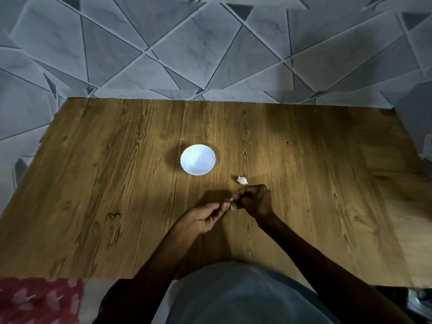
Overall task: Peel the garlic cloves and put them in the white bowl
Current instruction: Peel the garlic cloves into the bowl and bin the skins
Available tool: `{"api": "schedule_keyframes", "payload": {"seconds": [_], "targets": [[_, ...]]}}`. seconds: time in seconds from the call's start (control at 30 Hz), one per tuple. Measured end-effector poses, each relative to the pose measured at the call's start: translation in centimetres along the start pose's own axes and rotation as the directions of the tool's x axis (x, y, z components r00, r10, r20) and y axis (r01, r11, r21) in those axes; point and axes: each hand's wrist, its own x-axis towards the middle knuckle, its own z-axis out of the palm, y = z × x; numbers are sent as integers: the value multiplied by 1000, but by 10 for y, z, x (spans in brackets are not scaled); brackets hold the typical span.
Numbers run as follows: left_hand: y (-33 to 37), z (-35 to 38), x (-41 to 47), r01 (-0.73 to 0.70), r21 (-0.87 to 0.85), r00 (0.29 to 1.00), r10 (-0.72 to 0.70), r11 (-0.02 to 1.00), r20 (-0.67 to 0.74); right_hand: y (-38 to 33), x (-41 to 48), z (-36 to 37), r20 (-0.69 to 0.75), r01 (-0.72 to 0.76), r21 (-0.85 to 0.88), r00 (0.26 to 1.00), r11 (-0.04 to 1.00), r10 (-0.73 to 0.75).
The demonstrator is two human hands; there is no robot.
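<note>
A small white bowl [197,163] stands near the middle of the wooden table [117,183]; it looks empty inside. One unpeeled garlic clove [242,180] lies on the wood to the right of the bowl and nearer to me. Just below that clove my two hands meet. My right hand [254,201] has its fingers curled round a small garlic clove [231,199], of which only a tip shows. My left hand [205,217] lies palm up, and its fingertips pinch at the same clove.
The table's far edge meets a grey floor [210,43] tiled in triangles. A red patterned cloth [39,300] lies at the lower left, beside my lap. Something dark and metallic [420,300] sits at the lower right corner.
</note>
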Motion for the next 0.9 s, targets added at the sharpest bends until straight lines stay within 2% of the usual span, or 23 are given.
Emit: {"api": "schedule_keyframes", "payload": {"seconds": [0.03,0.07,0.1,0.13,0.17,0.2,0.23,0.27,0.3,0.37,0.4,0.43,0.47,0.53,0.6,0.63,0.67,0.7,0.73,0.77,0.83,0.87,0.9], "targets": [[-2,-1,0,-105,123,994,102,987,29,1,0,1,-1,-9,-11,1000,1000,9],[-5,-4,1,-312,355,949,305,881,78,3,1,2,-11,-42,5,999,999,42],[-7,-8,4,-524,620,827,523,584,206,4,1,4,-25,-100,43,995,994,101],[-11,-11,8,-617,769,657,647,168,386,4,1,5,-35,-178,106,982,978,183],[-14,-12,12,-605,782,520,669,-150,531,4,3,7,-37,-273,177,958,945,284],[-16,-11,14,-581,758,435,674,-297,597,2,3,7,-23,-358,251,927,899,375],[-17,-9,13,-571,745,388,687,-344,615,1,5,7,1,-420,296,899,858,439],[-19,-7,11,-580,752,393,701,-313,595,1,5,6,27,-453,307,883,837,468],[-21,-6,9,-614,775,458,733,-149,503,3,5,5,41,-456,278,885,845,464],[-18,1,3,-575,587,773,614,570,161,7,4,4,22,-370,222,927,902,375],[-13,5,2,-400,333,911,410,854,43,8,1,3,10,-290,226,955,930,296],[-9,7,0,-227,141,973,230,964,-7,9,0,1,17,-207,229,978,951,209],[-7,6,1,-123,40,992,124,992,-22,9,-2,0,29,-141,221,990,965,138],[-6,4,2,-85,27,996,85,996,-18,8,-4,0,21,-64,158,998,985,61],[-9,1,4,-311,313,948,317,897,32,6,-6,3,-24,-54,102,998,993,57],[-11,-3,7,-490,581,843,523,650,126,5,-7,4,-46,-92,103,994,990,97],[-14,-7,10,-579,771,695,656,267,295,4,-6,7,-62,-165,130,983,978,174],[-17,-9,14,-574,816,560,690,-76,458,2,-4,8,-67,-268,176,957,947,284],[-20,-9,16,-527,805,487,681,-271,547,0,-3,8,-53,-374,230,917,899,395],[-22,-9,17,-491,791,443,677,-365,588,-3,-2,8,-25,-453,272,879,849,476],[-27,-11,18,-488,792,425,693,-367,583,-3,-1,6,3,-496,293,855,817,518],[-28,-11,17,-528,816,469,721,-234,510,-1,-1,5,-13,-456,271,879,848,476],[-28,-11,17,-567,824,570,731,19,375,1,-2,4,-41,-368,220,922,903,386]]}}
